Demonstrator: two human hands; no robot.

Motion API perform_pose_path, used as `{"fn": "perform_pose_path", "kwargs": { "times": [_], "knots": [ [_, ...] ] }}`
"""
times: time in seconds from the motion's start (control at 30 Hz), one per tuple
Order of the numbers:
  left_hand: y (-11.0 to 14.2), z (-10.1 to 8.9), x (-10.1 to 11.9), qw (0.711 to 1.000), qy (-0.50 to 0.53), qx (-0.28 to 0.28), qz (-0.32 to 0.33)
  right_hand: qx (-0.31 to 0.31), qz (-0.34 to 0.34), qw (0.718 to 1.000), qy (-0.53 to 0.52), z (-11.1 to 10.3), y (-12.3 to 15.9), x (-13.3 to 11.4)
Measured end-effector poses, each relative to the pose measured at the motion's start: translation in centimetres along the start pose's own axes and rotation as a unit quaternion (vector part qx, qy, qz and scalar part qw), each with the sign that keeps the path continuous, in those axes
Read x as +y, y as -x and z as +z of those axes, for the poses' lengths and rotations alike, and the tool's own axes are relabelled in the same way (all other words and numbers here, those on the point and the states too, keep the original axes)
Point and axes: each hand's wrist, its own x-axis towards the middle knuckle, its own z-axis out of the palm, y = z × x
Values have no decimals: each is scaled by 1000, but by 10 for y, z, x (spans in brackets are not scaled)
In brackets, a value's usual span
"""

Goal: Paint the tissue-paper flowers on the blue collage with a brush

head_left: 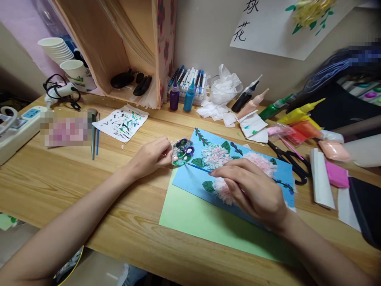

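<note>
My left hand (157,154) is closed on the edge of a small paint palette (182,152), smeared with green, purple, white and pink paint. In my right hand (253,182) is a thin blue paintbrush (200,167), its tip at the palette's lower right edge. Under my right hand lies a blue sheet (190,179) bearing fluffy pink and white flowers (216,155) and painted green leaves. Part of this picture is hidden by the hand. A light green sheet (190,214) lies beneath it on the wooden table.
Paint bottles (189,96), markers (190,79) and a bowl of tissue (224,88) stand at the back. Black scissors (290,161) and coloured packets lie right. On the left are a paint-marked tissue (122,122), brushes (93,137) and a power strip (22,129).
</note>
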Motion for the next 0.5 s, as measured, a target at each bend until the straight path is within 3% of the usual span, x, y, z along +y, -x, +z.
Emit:
{"fn": "perform_pose_path", "kwargs": {
  "times": [0.23,0.5],
  "knots": [
    [-1,0,1,1000,-7,8,22,20,60,997,-39,3,2,-1],
    [0,0,1,1000,4,-12,-11,55,205,970,-115,9,4,5]
  ]
}}
